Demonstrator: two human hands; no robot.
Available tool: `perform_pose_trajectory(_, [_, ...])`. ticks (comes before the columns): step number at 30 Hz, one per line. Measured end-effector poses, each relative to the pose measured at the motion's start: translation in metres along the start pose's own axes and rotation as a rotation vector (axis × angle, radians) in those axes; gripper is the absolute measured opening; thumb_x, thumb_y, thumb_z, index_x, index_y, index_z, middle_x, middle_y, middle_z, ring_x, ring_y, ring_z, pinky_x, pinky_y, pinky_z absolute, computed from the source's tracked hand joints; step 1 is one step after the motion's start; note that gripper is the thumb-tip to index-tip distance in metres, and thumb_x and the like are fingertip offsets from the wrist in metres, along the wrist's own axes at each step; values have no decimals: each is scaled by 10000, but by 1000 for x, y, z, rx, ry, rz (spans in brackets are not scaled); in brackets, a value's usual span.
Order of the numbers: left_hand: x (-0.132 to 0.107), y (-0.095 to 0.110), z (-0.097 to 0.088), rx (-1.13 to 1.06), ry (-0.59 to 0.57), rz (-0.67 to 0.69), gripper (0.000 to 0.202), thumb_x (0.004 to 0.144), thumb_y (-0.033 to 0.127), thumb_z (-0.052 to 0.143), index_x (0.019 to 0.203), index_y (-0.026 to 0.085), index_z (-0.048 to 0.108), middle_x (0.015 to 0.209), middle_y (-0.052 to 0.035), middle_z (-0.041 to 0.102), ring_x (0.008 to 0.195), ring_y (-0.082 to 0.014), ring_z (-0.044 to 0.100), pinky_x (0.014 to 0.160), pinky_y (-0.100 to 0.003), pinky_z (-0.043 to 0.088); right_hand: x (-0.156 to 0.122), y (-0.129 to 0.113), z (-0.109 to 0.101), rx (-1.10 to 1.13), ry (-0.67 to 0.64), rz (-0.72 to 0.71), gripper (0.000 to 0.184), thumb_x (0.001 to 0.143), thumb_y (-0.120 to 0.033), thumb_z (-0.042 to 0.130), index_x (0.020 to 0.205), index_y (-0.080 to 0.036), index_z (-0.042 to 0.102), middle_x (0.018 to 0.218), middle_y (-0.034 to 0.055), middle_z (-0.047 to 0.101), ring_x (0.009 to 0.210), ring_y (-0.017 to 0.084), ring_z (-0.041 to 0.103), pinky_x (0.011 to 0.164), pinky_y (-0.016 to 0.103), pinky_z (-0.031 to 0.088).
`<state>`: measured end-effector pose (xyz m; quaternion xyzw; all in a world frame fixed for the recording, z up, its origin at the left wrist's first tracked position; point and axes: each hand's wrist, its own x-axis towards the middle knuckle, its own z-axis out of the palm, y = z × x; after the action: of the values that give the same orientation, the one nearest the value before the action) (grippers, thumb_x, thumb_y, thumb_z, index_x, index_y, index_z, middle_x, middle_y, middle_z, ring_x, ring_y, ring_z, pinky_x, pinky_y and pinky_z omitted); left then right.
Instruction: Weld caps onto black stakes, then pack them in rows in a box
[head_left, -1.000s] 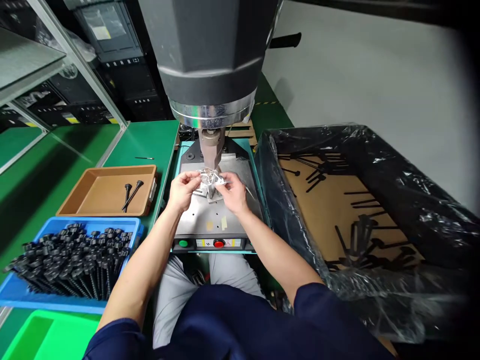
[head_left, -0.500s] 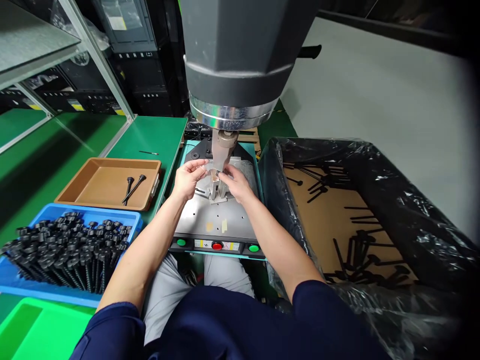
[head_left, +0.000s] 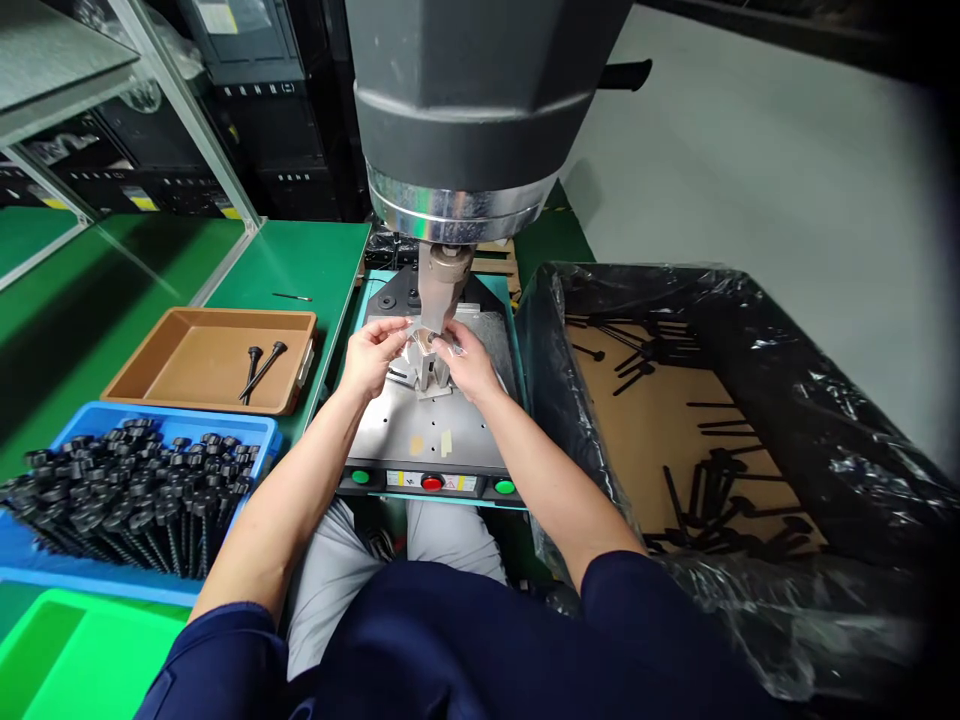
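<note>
Since a second ago both hands have closed in from in front of the fixture (head_left: 426,375) to right on top of it, and the crinkled shiny bundle they held apart has shrunk to a small pale piece (head_left: 418,338) at the fixture's top. The left hand (head_left: 373,352) pinches that piece with thumb and fingertips together. The right hand (head_left: 470,364) has its fingers bent against the piece's other side, though whether it grips or only steadies cannot be told. Directly above the fixture hangs the press horn (head_left: 442,290), very near the fingertips. The step in hand looks like seating the piece on the fixture. The next move would call for the piece lying square and for both hands drawn clear of the horn. In front of the fixture, past the base plate (head_left: 420,435), sits a red button (head_left: 431,483) between two green ones. Left of the fixture is a brown tray (head_left: 195,404) with two black bolts (head_left: 262,368), and nearer the person a blue tray (head_left: 161,419) heaped with black screws (head_left: 127,490). Right of the fixture stands a plastic-lined box (head_left: 750,300).
</note>
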<state>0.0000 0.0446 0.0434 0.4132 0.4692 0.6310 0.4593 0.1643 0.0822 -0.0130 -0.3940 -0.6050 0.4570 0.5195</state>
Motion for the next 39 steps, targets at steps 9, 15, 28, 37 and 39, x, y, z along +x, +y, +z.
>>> perform_pose_trajectory(9, [-6, -10, -4, 83, -2, -15, 426, 591, 296, 838, 978, 140, 751, 945, -85, 753, 595, -89, 541, 578, -254, 442, -29, 46, -16, 163, 31, 149, 745, 831, -462, 647, 1519, -263, 439, 1578, 64, 412, 1451, 282, 384, 1188, 502, 317])
perform_pose_trajectory(15, [0, -9, 2, 126, -77, 19, 601, 624, 269, 805, 1207, 175, 695, 1246, -116, 691, 684, -103, 593, 572, -239, 416, 13, 38, -38, -102, 106, -42, 683, 803, -305, 609, 1475, -271, 492, 1645, 19, 279, 1522, 257, 216, 1245, 490, 181])
perform_pose_trajectory(28, [0, -2, 8, 272, -154, -73, 654, 633, 205, 752, 1276, 131, 654, 1016, -90, 718, 580, -70, 483, 514, -223, 317, 3, 82, -47, -519, 105, 144, 475, 852, -204, 521, 1305, -158, 655, 1577, 115, 398, 1497, 299, 280, 1230, 488, 251])
perform_pose_trajectory(37, [-2, -9, 7, 209, -154, -67, 557, 637, 169, 747, 1191, 152, 690, 947, -59, 701, 579, -68, 481, 504, -216, 325, -56, 58, -27, -873, -121, 23, 393, 944, -236, 507, 1280, -121, 675, 1559, 162, 413, 1509, 365, 224, 1215, 555, 246])
perform_pose_trajectory(39, [-4, -7, 7, 210, -155, -63, 554, 645, 176, 745, 1196, 174, 691, 1042, -75, 704, 600, -75, 517, 506, -215, 341, -72, 53, -25, -885, -144, 20, 402, 951, -233, 497, 1297, -115, 665, 1547, 177, 425, 1503, 366, 243, 1206, 564, 266])
